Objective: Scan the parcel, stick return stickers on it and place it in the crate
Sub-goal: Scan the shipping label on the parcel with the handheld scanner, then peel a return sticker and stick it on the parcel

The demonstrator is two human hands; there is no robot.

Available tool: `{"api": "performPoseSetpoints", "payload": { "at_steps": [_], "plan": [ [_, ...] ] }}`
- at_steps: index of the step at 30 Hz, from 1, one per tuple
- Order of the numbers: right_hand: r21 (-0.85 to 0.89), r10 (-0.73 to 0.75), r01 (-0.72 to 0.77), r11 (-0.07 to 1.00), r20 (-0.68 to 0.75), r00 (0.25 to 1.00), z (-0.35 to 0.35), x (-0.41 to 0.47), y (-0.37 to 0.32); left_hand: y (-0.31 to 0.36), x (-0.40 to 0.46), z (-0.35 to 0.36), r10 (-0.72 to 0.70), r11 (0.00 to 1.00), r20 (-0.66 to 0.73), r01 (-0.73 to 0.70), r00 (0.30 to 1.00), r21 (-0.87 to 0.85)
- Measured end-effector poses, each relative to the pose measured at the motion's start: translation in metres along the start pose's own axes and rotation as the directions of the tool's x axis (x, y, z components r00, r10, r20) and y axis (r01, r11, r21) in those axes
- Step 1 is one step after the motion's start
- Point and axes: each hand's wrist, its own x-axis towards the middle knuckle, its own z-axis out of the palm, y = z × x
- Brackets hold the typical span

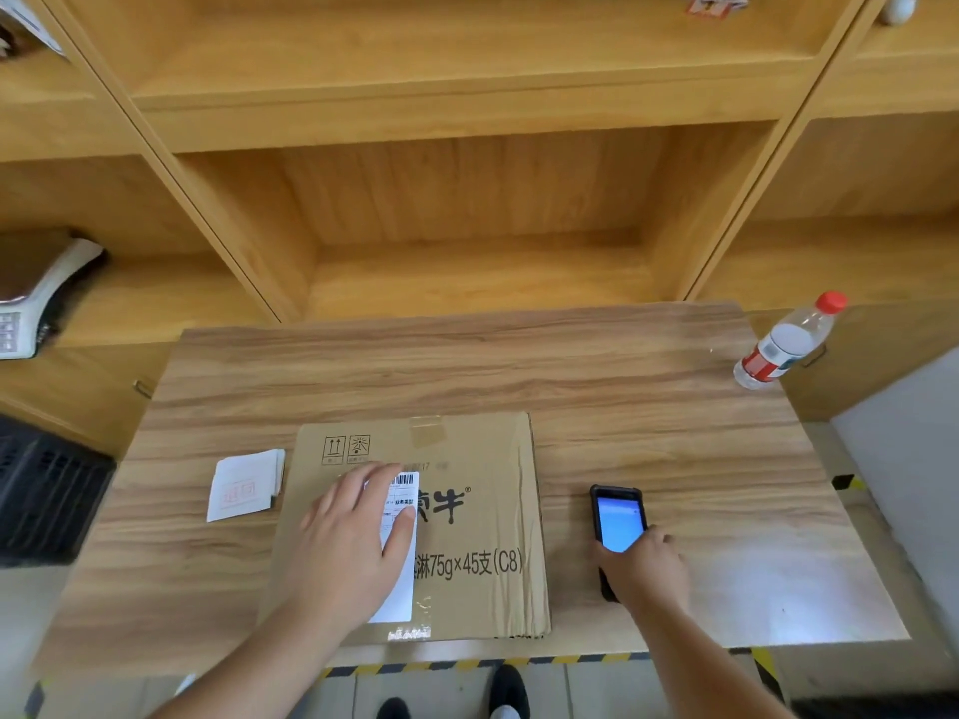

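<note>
A flat brown cardboard parcel (467, 521) lies on the wooden table (622, 397), near its front edge. A white shipping label (402, 557) with a barcode is on the parcel's top. My left hand (353, 537) rests flat on the parcel with straight fingers, covering much of the label. Right of the parcel, a black handheld scanner (617, 521) with a lit blue screen lies on the table, and my right hand (648, 568) grips its lower end. A small stack of white return stickers (244, 485) with red print sits just left of the parcel. A black crate (46, 490) stands at the left, below table height.
A water bottle (789, 342) with a red cap stands at the table's far right corner. Wooden shelves (467, 199) rise behind the table. A weighing scale (31, 298) sits on the left shelf. Yellow-black tape (467, 664) marks the floor by my feet.
</note>
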Motion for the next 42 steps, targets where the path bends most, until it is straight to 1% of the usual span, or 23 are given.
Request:
{"api": "performPoseSetpoints", "payload": {
  "at_steps": [4, 8, 11, 15, 19, 22, 24, 26, 28, 30, 33, 36, 39, 42],
  "plan": [
    [-0.028, 0.011, -0.012, 1.0, -0.014, 1.0, 0.006, 0.015, 0.005, 0.005, 0.0, 0.003, -0.008, 1.0, 0.002, 0.008, 1.0, -0.025],
    [0.0, 0.035, -0.035, 0.999, -0.011, 0.999, 0.01, 0.021, 0.006, 0.009, 0.0, 0.007, -0.034, 0.998, -0.003, 0.034, 0.999, -0.062],
    [-0.033, 0.028, -0.028, 0.999, -0.018, 0.999, 0.013, 0.024, 0.007, 0.013, 0.002, 0.01, -0.048, 0.995, -0.018, 0.047, 0.999, -0.088],
    [-0.032, 0.04, -0.041, 0.999, -0.021, 0.999, 0.014, 0.023, 0.006, 0.016, 0.002, 0.011, -0.056, 0.994, -0.024, 0.054, 0.998, -0.095],
    [-0.008, 0.073, -0.073, 0.997, 0.01, 0.997, 0.011, 0.022, 0.004, 0.016, 0.004, 0.009, -0.057, 0.995, -0.021, 0.055, 0.998, -0.089],
    [0.004, 0.07, -0.07, 0.998, -0.039, 0.997, 0.002, 0.017, -0.004, 0.018, 0.005, 0.005, -0.054, 0.996, -0.027, 0.052, 0.998, -0.074],
    [0.031, 0.007, -0.004, 0.999, -0.096, 0.995, -0.012, 0.014, -0.016, 0.019, 0.006, 0.002, -0.046, 0.997, -0.026, 0.045, 0.999, -0.06],
    [0.097, -0.075, 0.088, 0.991, -0.13, 0.989, -0.032, 0.008, -0.038, 0.02, 0.006, -0.001, -0.038, 0.998, -0.027, 0.037, 0.999, -0.044],
    [0.199, -0.154, 0.187, 0.962, -0.168, 0.974, -0.055, -0.001, -0.067, 0.021, 0.005, -0.005, -0.034, 0.998, -0.041, 0.032, 0.999, -0.044],
    [0.289, -0.236, 0.294, 0.911, -0.221, 0.946, -0.077, -0.014, -0.098, 0.021, 0.004, -0.011, -0.03, 0.999, -0.056, 0.028, 0.998, -0.037],
    [0.327, -0.386, 0.456, 0.827, -0.26, 0.885, -0.099, -0.043, -0.143, 0.013, 0.002, -0.021, -0.039, 0.999, -0.081, 0.037, 0.996, -0.03],
    [0.311, -0.538, 0.601, 0.736, -0.272, 0.798, -0.104, -0.08, -0.182, -0.002, 0.0, -0.031, -0.069, 0.996, -0.113, 0.062, 0.991, -0.068],
    [0.301, -0.643, 0.692, 0.656, -0.258, 0.721, -0.094, -0.118, -0.216, -0.027, -0.003, -0.041, -0.127, 0.989, -0.143, 0.114, 0.982, -0.097],
    [0.334, -0.711, 0.734, 0.591, -0.213, 0.67, -0.074, -0.154, -0.247, -0.06, -0.007, -0.051, -0.194, 0.978, -0.18, 0.177, 0.964, -0.109]
  ]
}}
